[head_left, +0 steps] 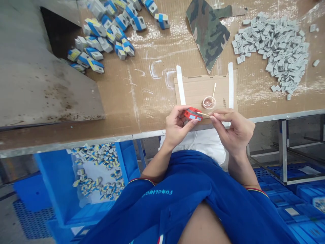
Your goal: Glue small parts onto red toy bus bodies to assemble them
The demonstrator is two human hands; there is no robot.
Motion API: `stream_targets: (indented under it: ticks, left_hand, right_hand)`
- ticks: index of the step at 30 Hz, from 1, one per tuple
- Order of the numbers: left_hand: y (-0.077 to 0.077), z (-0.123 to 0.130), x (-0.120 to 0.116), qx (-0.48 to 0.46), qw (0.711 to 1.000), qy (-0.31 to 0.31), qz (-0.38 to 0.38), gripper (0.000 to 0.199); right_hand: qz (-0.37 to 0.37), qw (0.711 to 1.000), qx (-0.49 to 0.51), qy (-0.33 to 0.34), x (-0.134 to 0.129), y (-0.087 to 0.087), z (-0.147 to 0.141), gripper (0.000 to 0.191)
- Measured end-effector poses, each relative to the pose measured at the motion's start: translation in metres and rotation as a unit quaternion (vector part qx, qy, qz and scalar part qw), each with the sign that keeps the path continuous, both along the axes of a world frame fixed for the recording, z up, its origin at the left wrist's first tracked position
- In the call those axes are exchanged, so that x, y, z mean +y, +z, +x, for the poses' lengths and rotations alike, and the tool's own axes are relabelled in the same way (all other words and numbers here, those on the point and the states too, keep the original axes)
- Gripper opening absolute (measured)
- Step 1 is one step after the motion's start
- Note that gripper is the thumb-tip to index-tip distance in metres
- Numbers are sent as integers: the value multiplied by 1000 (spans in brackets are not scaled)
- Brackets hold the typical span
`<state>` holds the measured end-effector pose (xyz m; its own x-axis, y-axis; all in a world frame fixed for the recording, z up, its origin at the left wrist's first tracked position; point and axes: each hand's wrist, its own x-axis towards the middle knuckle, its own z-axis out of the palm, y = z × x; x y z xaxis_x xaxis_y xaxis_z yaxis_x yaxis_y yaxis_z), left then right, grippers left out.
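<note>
Near the table's front edge, my left hand (pixel 177 126) is closed around a small red toy vehicle (pixel 192 113) with light-blue windows and a grey strip on top. My right hand (pixel 232 128) pinches a cotton swab (pixel 205 114) between thumb and forefinger. The swab's tip touches the vehicle's upper side or lies right over it. Just beyond the hands stands a small clear cup (pixel 209 102) with a little reddish-looking content. A second cotton swab (pixel 214 89) leans out of or lies against the cup's far rim. Both rest on a cardboard sheet (pixel 195 89) with white tape strips.
White, blue and yellow toy pieces (pixel 111 28) are heaped at the back left. Small grey parts (pixel 281 51) form a pile at right. A camouflage cloth (pixel 209 34) lies at the back. A metal box (pixel 63 84) stands left. Below is a blue crate (pixel 58 189) of similar toy pieces.
</note>
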<state>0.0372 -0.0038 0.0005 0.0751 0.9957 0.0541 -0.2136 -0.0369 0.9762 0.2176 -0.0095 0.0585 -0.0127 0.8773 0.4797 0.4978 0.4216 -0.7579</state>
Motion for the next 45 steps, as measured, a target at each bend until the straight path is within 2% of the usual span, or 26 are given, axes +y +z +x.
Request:
stream_targets:
  ticks: [3, 7, 11, 15, 21, 26, 31, 35, 45]
  left_hand:
    - [-1, -1, 2, -5, 1000, 0, 0, 41]
    - [-1, -1, 3, -12, 1000, 12, -2, 42]
    - [1, -2, 3, -18, 1000, 8, -19, 43]
    - [-2, -3, 4, -24, 999, 17, -13, 43]
    - [-8, -3, 2, -26, 999, 25, -6, 45]
    - [-7, -5, 2, -23, 1000, 20, 1, 42]
    - [-10, -9, 4, -40, 999, -10, 10, 43]
    - [-10, -10, 5, -43, 999, -21, 14, 40]
    - [-7, -9, 5, -38, 999, -3, 3, 39]
  right_hand:
    - [-13, 999, 31, -12, 1, -2, 0, 13]
    - [-15, 995, 51, -82, 3, -1, 5, 5]
    - [-4, 989, 55, -135, 6, 2, 13, 11]
    - [-12, 987, 32, -156, 8, 1, 18, 17]
    - [-16, 989, 83, -125, 10, -8, 20, 10]
    - [-40, 991, 58, -118, 13, -17, 21, 15]
    - [-30, 994, 61, -88, 18, -24, 20, 8]
    - [-29, 995, 46, -79, 21, -26, 19, 7]
    - [-41, 997, 40, -58, 23, -25, 17, 4]
